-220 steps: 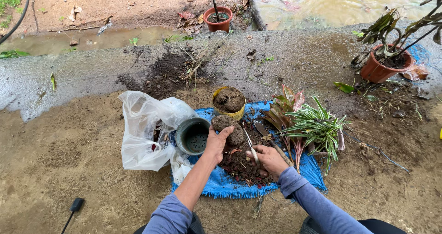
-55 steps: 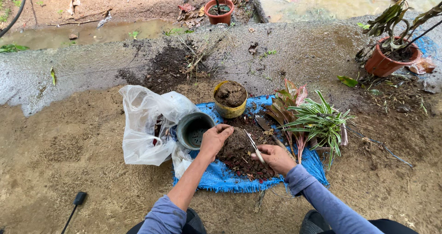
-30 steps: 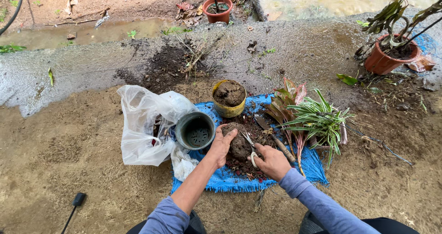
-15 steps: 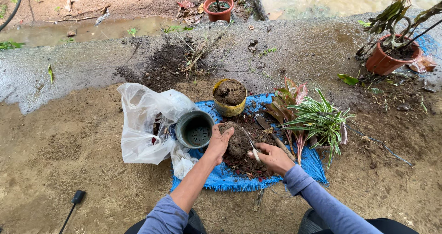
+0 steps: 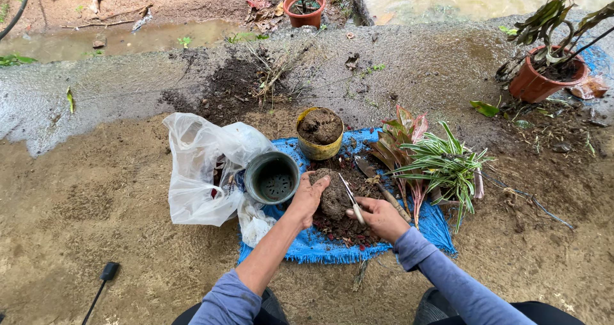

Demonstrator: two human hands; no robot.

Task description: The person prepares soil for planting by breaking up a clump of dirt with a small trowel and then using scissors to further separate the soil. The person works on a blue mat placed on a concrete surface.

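The person is kneeling at the near edge of a blue woven mat [image 5: 409,235], whose frayed front border is lying on bare, damp earth; open ground is stretching to the left and right of it, while a wet concrete ledge [image 5: 128,88] is closing off the far side. On the mat, the left hand [image 5: 308,196] is cupping a rounded clump of soil [image 5: 335,197], its fingers curled around the clump's left flank, and the clump is sitting just above a loose pile of dark soil at the mat's centre. The right hand [image 5: 378,217] is gripping a slim metal-bladed tool [image 5: 350,198], fingers closed around its handle, the blade angling up against the clump's right side. Compared with half a second ago, the hands are sitting in nearly the same place, with the left thumb now lying a little higher on the clump. Just left of the left hand, an empty dark plastic pot [image 5: 272,178] is tilting toward the viewer, its perforated base showing, against a crumpled clear plastic bag [image 5: 198,165]. Behind the clump, a yellow pot [image 5: 320,133] is standing packed with lumpy soil. To the right, a striped green-and-white plant [image 5: 444,162] and a reddish-leaved plant [image 5: 400,136] are lying across the mat's edge, leaving little room there.
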